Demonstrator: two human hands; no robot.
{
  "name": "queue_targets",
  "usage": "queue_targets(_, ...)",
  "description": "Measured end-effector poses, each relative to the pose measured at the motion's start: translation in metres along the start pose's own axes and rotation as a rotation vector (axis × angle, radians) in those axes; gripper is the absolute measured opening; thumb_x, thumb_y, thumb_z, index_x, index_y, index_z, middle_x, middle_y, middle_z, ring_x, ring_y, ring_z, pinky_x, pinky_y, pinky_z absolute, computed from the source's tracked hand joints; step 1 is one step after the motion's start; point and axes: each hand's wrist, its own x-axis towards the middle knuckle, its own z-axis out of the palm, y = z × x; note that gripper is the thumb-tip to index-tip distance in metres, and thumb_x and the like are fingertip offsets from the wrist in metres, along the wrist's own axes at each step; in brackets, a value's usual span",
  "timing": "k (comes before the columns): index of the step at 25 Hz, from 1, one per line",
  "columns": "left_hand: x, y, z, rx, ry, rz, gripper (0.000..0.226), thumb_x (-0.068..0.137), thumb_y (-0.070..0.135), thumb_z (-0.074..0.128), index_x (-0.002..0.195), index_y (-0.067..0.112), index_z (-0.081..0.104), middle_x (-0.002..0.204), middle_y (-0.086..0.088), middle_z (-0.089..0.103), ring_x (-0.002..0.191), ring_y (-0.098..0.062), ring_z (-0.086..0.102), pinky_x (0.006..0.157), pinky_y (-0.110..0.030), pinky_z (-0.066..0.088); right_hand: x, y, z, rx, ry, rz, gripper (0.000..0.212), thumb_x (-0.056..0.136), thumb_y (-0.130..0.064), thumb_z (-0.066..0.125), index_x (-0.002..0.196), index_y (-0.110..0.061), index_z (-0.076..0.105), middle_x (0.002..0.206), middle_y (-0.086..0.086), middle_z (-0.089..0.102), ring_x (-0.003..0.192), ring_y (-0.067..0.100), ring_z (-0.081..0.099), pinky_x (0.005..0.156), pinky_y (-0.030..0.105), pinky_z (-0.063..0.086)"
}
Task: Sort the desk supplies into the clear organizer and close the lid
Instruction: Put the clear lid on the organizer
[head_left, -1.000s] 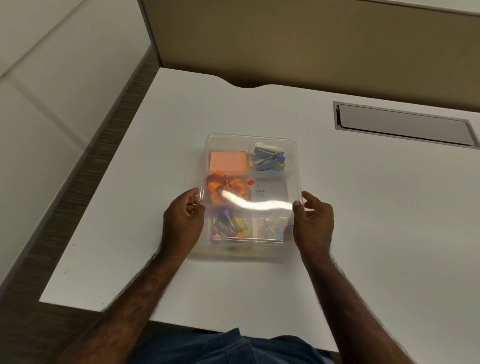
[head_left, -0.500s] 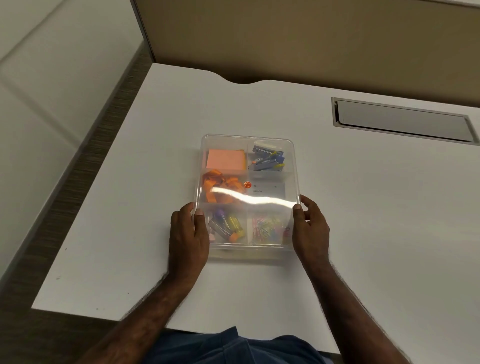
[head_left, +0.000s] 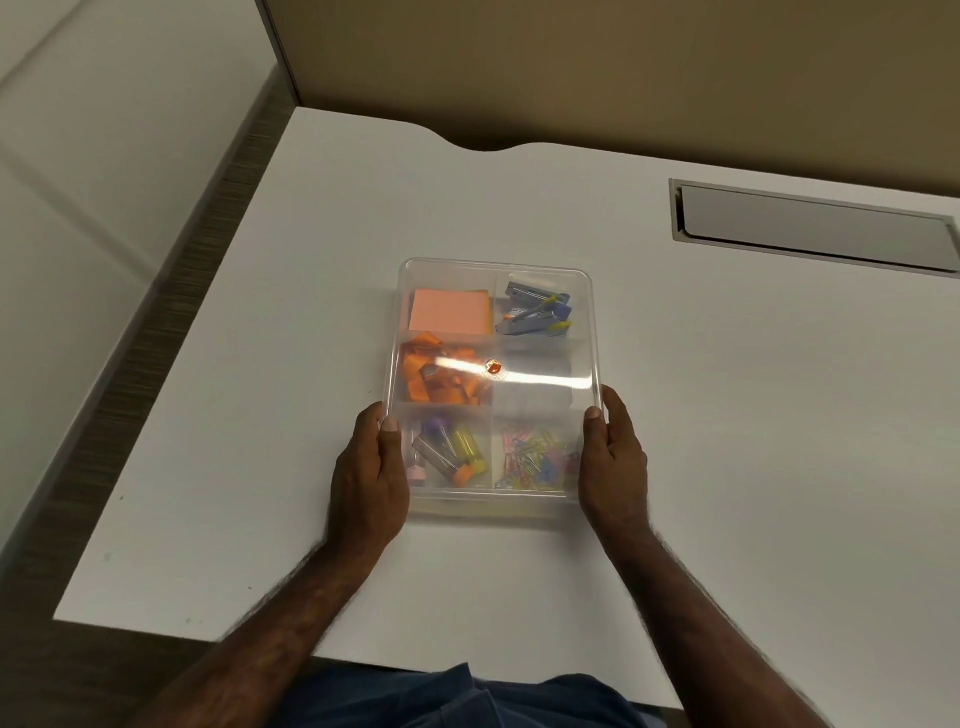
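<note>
The clear organizer (head_left: 582, 332) sits in the middle of the white desk with its clear lid (head_left: 535, 379) lying flat on top. Through the lid I see an orange sticky-note pad (head_left: 449, 310), small staplers (head_left: 537, 314), orange clips (head_left: 441, 376), small tubes (head_left: 452, 452) and coloured paper clips (head_left: 535, 460), each in its own compartment. My left hand (head_left: 369, 478) grips the near left side with the thumb on the lid. My right hand (head_left: 613, 462) grips the near right side, thumb on the lid edge.
The white desk (head_left: 260, 364) ends at a left edge and a near edge by my lap. A grey cable hatch (head_left: 815, 226) is set into the desk at the back right. A tan partition (head_left: 571, 67) rises behind the desk.
The lid has come down from a tilted position to lie flat on the organizer. Both hands slid a little nearer along its sides and now press on it.
</note>
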Motion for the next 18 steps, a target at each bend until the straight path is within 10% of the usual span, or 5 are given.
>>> queue_targets(9,0.078,0.002,-0.028,0.073,-0.056,-0.001,0.050,0.092,0.060,0.060,0.125,0.022,0.063,0.101,0.005,0.060,0.081,-0.006,0.060,0.067,-0.015,0.041,0.037,-0.026,-0.020,0.080,0.038,0.062,0.054,0.084,-0.050,0.072,0.133,-0.031,0.059,0.094,-0.004,0.065,0.085,0.016,0.066,0.076,0.035,0.056)
queue_targets(14,0.168,0.036,-0.004,0.045,-0.083,0.110,0.041,0.104,0.045,0.053,0.126,0.012,0.065,0.115,-0.003,0.067,0.092,-0.015,0.064,0.079,-0.022,0.050,0.110,-0.062,0.005,0.067,0.100,0.029,0.037,0.102,-0.054,0.050,0.092,-0.022,0.064,0.084,-0.010,0.058,0.079,0.014,0.055,0.078,0.032,0.045)
queue_targets(18,0.212,0.057,0.026,0.044,-0.188,0.102,0.049,0.108,0.045,0.044,0.078,0.009,0.056,0.075,-0.005,0.060,0.076,-0.025,0.055,0.072,-0.035,0.043,0.147,-0.065,0.016,0.074,0.169,0.084,0.044,0.106,-0.040,0.045,0.097,-0.008,0.074,0.095,0.005,0.070,0.091,0.026,0.063,0.085,0.040,0.051)
